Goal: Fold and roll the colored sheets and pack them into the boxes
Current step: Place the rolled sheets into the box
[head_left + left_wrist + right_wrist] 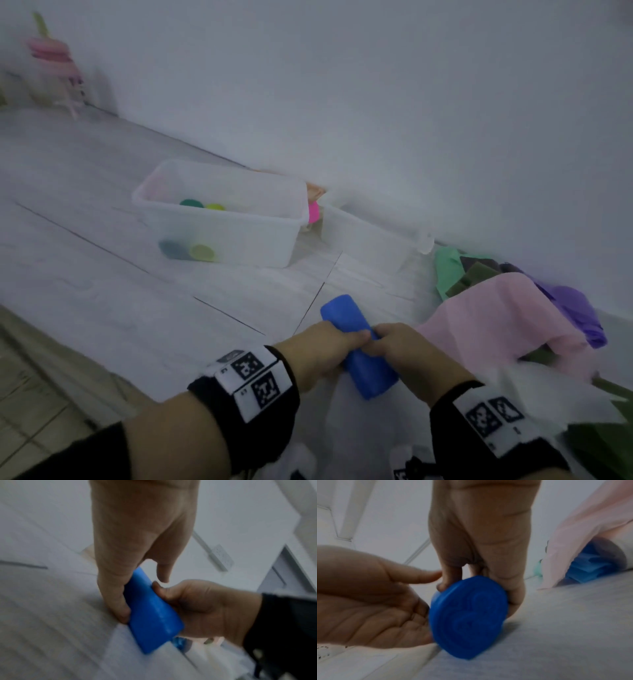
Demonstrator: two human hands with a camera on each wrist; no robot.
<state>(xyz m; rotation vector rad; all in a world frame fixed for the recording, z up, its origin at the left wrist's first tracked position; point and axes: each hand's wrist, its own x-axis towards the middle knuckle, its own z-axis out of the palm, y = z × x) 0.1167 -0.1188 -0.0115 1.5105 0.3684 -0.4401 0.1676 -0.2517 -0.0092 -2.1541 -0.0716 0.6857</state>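
A tightly rolled blue sheet (363,349) lies on the pale floor in front of me, and both hands hold it. My left hand (325,347) grips its left side, thumb and fingers around it (120,609). My right hand (394,347) grips it from the right, fingers curled over the top (488,568). The right wrist view shows the roll's spiral end (467,616). A clear box (164,192) farther back holds a green and a yellow roll. A second clear box (376,233) stands to its right; I cannot see inside it.
A heap of loose sheets lies at the right: pink (507,315), green (448,270), purple (575,308) and a white one (555,394). A white wall (376,102) runs behind the boxes. A pink rack (58,65) stands far left.
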